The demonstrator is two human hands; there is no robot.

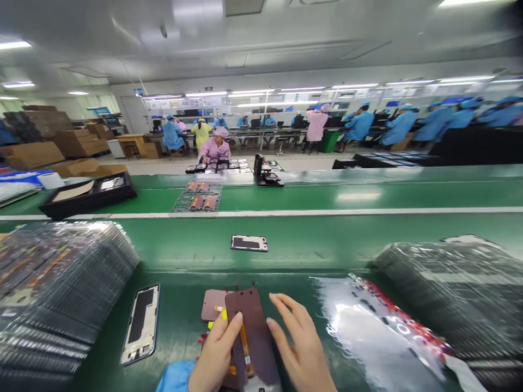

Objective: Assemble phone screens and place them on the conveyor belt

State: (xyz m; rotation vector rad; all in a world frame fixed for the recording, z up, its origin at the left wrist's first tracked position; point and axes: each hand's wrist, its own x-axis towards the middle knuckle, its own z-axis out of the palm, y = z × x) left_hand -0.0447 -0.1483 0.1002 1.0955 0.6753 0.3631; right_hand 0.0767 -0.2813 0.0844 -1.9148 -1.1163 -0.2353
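My left hand [218, 345] pinches the left edge of a dark phone screen panel [259, 343], thumb on top. An orange flex cable [244, 343] runs along the panel's face. My right hand [301, 344] is open at the panel's right side, fingers apart, thumb close to the edge; whether it touches cannot be made out. Beneath lies another pinkish-brown panel [212, 305], partly covered, with small red and yellow tabs around it. A phone frame [141, 324] rests left of my left hand, and a second phone frame [249, 243] lies ahead on the green bench.
Tall stacks of clear trays stand at left [93, 283] and right [461, 294]. Clear film sheets [368, 321] with red tabs lie right of my right hand. Farther off are a tray of panels [175, 206], a black box [122, 190], a black fixture [267, 177] and co-workers.
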